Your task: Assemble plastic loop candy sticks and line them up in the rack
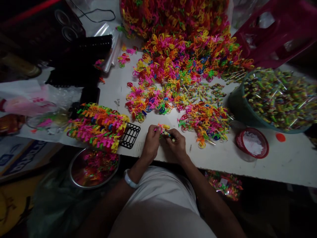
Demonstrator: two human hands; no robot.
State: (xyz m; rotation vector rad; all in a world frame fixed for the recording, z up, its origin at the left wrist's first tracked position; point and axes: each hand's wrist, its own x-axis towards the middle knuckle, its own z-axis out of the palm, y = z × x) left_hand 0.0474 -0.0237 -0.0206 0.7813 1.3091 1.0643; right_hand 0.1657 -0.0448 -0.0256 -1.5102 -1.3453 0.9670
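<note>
At the front edge of the table, my left hand (151,140) is closed in a pinch on a small orange, pink and yellow plastic toy piece (163,126). Close beside it, my right hand (177,142) pinches a small, thin multicoloured tube (169,135); the fingers hide much of it. The two items meet or nearly meet between my hands; I cannot tell if they are joined. To the left lies a black grid rack (131,135), mostly covered by rows of bright plastic pieces (99,127). A loose heap of similar pieces (208,122) lies to the right.
A large pile of plastic pieces (170,59) spreads across the back of the white table (279,165). At right stand a green tub (237,105) of wrapped tubes and a red basket (264,147) holding white paper slips. A metal bowl (74,177) sits below the table edge.
</note>
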